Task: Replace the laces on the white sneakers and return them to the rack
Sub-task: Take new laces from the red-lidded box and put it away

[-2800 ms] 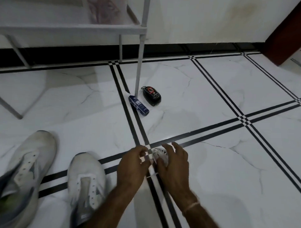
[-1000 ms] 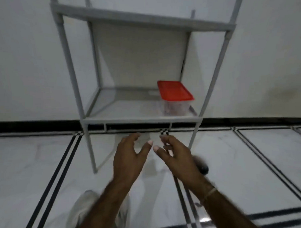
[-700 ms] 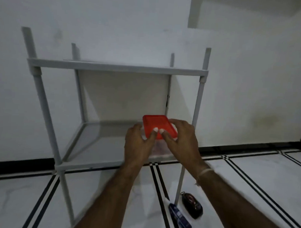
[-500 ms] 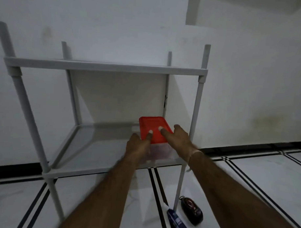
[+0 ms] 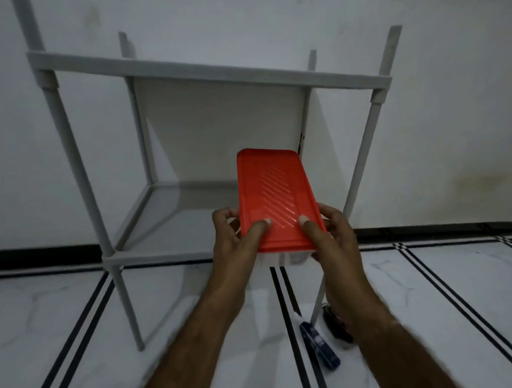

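Gripping one red-lidded box (image 5: 275, 194), left hand (image 5: 235, 245) and right hand (image 5: 334, 240), one rack (image 5: 207, 71)

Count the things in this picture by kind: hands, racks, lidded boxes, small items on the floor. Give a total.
Hands: 2, left hand and right hand
Racks: 1, grey rack
Lidded boxes: 1, red-lidded box, gripped by both hands
Floor items: 2, blue pack and dark object
Total: 6

Red-lidded box (image 5: 275, 194); blue pack (image 5: 319, 345), fob (image 5: 336, 324) on floor (image 5: 449, 287).
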